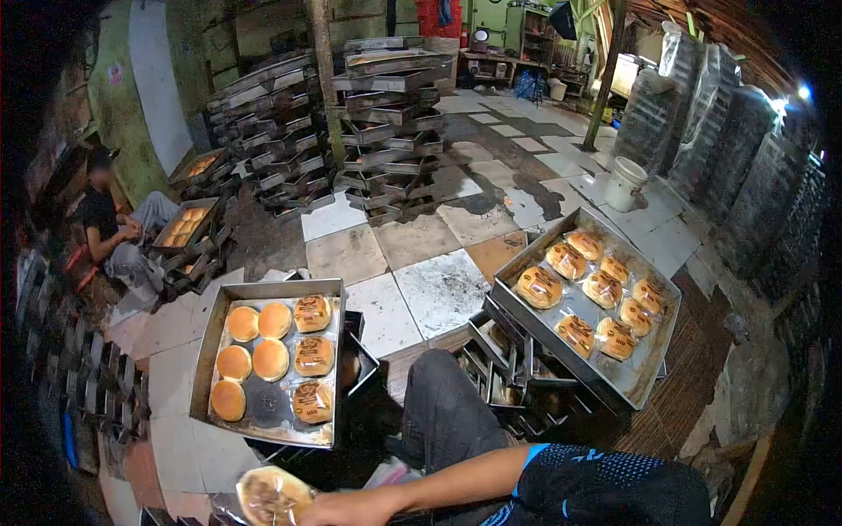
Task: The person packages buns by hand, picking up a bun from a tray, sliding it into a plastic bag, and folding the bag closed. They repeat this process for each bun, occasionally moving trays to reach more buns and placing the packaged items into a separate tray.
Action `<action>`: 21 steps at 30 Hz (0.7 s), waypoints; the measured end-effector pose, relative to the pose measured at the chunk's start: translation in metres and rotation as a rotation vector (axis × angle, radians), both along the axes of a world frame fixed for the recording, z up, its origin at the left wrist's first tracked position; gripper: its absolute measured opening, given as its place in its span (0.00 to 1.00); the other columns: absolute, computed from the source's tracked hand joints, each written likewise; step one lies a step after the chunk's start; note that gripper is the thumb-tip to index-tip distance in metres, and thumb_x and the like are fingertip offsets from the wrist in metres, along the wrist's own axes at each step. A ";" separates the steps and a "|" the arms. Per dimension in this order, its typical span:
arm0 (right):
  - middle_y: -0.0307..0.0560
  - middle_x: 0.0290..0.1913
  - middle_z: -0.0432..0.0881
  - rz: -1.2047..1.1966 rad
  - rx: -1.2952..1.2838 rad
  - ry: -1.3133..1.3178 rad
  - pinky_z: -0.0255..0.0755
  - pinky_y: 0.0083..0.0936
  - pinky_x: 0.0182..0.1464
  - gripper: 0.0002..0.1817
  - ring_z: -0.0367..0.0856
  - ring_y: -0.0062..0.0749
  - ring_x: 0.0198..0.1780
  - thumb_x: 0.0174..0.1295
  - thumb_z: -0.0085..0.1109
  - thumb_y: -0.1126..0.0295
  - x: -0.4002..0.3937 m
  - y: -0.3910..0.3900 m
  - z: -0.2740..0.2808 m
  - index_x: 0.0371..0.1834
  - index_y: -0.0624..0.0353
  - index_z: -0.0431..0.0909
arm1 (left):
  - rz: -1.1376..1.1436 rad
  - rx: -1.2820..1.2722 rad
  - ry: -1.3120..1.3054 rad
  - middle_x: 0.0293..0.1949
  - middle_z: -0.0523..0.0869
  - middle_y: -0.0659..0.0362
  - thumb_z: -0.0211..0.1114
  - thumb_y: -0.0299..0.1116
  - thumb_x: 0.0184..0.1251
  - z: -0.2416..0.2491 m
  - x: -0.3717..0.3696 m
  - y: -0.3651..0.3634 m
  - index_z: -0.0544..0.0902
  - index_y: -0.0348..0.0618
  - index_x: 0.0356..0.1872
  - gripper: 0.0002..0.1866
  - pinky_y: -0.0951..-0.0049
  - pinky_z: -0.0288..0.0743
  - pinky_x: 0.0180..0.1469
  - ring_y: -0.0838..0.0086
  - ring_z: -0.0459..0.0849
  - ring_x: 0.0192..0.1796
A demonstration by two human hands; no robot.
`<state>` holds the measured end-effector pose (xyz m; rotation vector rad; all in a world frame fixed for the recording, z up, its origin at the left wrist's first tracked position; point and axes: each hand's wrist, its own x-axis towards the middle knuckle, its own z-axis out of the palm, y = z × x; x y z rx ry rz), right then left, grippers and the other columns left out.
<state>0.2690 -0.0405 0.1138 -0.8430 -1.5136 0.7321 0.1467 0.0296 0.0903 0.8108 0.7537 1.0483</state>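
At the bottom edge my right hand (346, 508) grips a round bun (270, 496) with a brown, patterned face, and clear plastic shows beside it. The fingers are partly cut off by the frame. My left hand is not in view. Just above the held bun, a metal tray (200, 373) carries several bare golden buns (270, 359) on its left and three wrapped buns (313, 357) with dark print down its right side. Beside my knee lies some clear and pinkish plastic (392, 474), partly hidden by my forearm.
On the right, another metal tray (636, 377) of wrapped buns (602, 288) rests on stacked trays. Tall tray stacks (390, 131) stand behind, near a wooden post (326, 79). A person (114, 228) sits at left by a tray of buns (184, 225). A white bucket (625, 184) stands further back.
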 end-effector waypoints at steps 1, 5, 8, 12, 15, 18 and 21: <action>0.53 0.28 0.80 -0.032 0.084 -0.071 0.72 0.37 0.34 0.10 0.80 0.45 0.30 0.60 0.66 0.66 -0.003 0.004 0.001 0.32 0.63 0.79 | 0.014 0.003 0.007 0.65 0.72 0.42 0.43 0.56 0.71 -0.001 -0.002 0.000 0.66 0.34 0.69 0.37 0.44 0.67 0.67 0.45 0.72 0.65; 0.54 0.27 0.78 0.241 0.092 -0.034 0.70 0.37 0.35 0.12 0.77 0.50 0.31 0.64 0.63 0.67 -0.001 -0.025 0.025 0.31 0.65 0.78 | 0.059 -0.110 0.015 0.60 0.76 0.41 0.47 0.62 0.68 -0.009 -0.022 0.020 0.71 0.32 0.64 0.40 0.44 0.73 0.61 0.43 0.76 0.59; 0.53 0.28 0.79 0.922 -0.001 0.227 0.69 0.37 0.33 0.13 0.77 0.46 0.30 0.65 0.65 0.64 0.022 -0.046 0.058 0.31 0.64 0.80 | -0.294 -0.541 -0.624 0.53 0.79 0.39 0.63 0.60 0.58 0.018 -0.030 0.035 0.76 0.30 0.55 0.39 0.48 0.77 0.52 0.46 0.79 0.50; 0.57 0.51 0.75 0.413 -0.610 -0.404 0.76 0.41 0.48 0.23 0.78 0.53 0.49 0.58 0.63 0.65 0.035 -0.039 -0.037 0.54 0.64 0.72 | -0.085 -0.557 -0.648 0.53 0.79 0.40 0.66 0.55 0.55 0.015 -0.030 0.027 0.76 0.30 0.54 0.37 0.48 0.76 0.53 0.45 0.78 0.51; 0.59 0.61 0.71 -0.489 -0.157 -0.388 0.72 0.38 0.57 0.28 0.74 0.55 0.58 0.62 0.62 0.67 0.016 -0.038 -0.078 0.65 0.61 0.68 | -0.124 -0.496 -0.727 0.52 0.81 0.43 0.60 0.46 0.51 -0.005 -0.027 0.018 0.77 0.32 0.55 0.32 0.47 0.76 0.56 0.48 0.79 0.54; 0.53 0.50 0.78 -0.517 0.175 -0.180 0.68 0.42 0.60 0.15 0.77 0.47 0.52 0.60 0.64 0.70 0.002 -0.026 -0.033 0.49 0.64 0.79 | -0.170 -0.514 -0.384 0.53 0.81 0.48 0.61 0.46 0.56 0.009 -0.014 -0.022 0.75 0.33 0.58 0.32 0.61 0.81 0.56 0.59 0.82 0.54; 0.44 0.36 0.82 -0.646 0.233 -0.084 0.76 0.34 0.44 0.06 0.80 0.39 0.38 0.56 0.67 0.75 -0.002 -0.009 -0.030 0.38 0.60 0.85 | -0.177 -0.300 -0.339 0.62 0.74 0.47 0.50 0.53 0.72 -0.073 -0.018 -0.035 0.63 0.42 0.70 0.33 0.56 0.68 0.67 0.57 0.75 0.63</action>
